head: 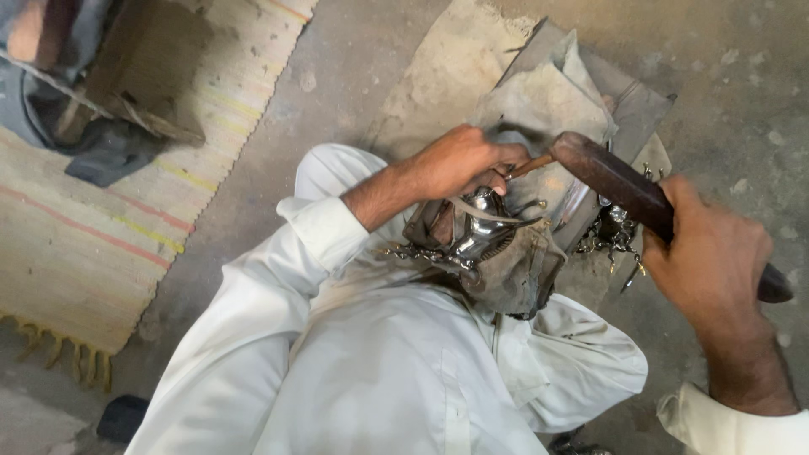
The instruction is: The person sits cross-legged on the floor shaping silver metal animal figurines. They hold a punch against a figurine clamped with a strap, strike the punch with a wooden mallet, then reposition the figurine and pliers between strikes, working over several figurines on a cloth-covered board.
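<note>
Chrome ornate metal piece (476, 227), half hidden by cloth; left hand (459, 160) closed on it, right hand (712, 253) at 3 o'clock grips blurred wooden mallet (619, 181).

White loose garment over the lap, long white sleeves with buttoned cuffs, bare hands, creased, slightly soiled cloth

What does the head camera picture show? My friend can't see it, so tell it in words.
A person in white clothes sits on a concrete floor, the left hand steadying a shiny metal piece on a worn pad in the lap. The right hand grips a dark wooden mallet. A striped mat lies nearby.
</note>
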Demonstrator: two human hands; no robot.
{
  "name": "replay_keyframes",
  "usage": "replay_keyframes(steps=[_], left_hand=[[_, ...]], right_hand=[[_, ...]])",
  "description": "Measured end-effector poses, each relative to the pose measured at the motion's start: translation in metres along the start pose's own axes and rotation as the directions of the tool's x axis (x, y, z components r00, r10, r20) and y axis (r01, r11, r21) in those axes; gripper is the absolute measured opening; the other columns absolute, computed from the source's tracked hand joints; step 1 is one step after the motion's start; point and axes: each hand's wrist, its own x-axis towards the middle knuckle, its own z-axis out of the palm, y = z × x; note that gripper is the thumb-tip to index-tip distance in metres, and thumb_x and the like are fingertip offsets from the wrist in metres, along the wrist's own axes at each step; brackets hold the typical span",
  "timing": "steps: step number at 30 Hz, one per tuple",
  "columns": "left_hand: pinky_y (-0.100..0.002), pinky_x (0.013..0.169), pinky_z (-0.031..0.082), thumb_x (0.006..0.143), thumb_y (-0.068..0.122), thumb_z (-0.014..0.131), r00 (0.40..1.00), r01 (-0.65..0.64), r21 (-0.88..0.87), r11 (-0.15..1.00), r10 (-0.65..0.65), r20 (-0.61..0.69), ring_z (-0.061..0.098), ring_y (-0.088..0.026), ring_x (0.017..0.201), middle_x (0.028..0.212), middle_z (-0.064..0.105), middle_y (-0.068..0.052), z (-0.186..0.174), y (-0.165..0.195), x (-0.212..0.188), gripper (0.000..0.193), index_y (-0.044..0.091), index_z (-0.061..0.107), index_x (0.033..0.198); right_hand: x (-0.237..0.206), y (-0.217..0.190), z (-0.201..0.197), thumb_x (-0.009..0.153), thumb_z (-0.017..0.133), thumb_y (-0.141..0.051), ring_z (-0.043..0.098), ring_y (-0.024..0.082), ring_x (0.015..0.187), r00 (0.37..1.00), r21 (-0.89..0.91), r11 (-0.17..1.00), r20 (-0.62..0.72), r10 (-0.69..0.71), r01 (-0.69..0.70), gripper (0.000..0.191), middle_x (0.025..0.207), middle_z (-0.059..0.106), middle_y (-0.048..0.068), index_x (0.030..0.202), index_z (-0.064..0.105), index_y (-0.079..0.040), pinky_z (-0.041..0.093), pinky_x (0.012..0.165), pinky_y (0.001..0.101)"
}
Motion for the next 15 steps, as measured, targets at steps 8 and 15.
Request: replay_keyframes(steps=[8,15], left_hand=[[-0.043,0.061,0.054,0.094,0.018,0.081,0.996,0.026,0.054,0.998,-0.031,0.083,0.073,-0.027,0.069,0.076,0.072,-0.008,-0.003,-0.001,-0.006,0.031,0.013,0.062,0.119],[-0.037,0.071,0.062,0.093,0.003,0.067,0.983,-0.071,0.115,0.991,0.049,0.178,0.079,-0.018,0.083,0.094,0.081,0.001,0.003,0.001,-0.005,0.032,0.017,0.064,0.122]], right_hand=[[-0.022,-0.003,0.015,0.104,0.079,-0.02,0.07,0.019,0.091,0.924,0.724,0.684,-0.201,0.325,-0.083,0.04,0.105,0.069,0.012,0.128,0.053,-0.002,0.053,0.084,0.031],[-0.044,-0.006,0.029,0.088,0.076,-0.004,0.068,0.031,0.088,0.964,0.072,0.997,-0.267,-0.008,0.028,0.037,0.102,0.069,0.012,0.123,0.064,-0.009,0.052,0.08,0.041]])
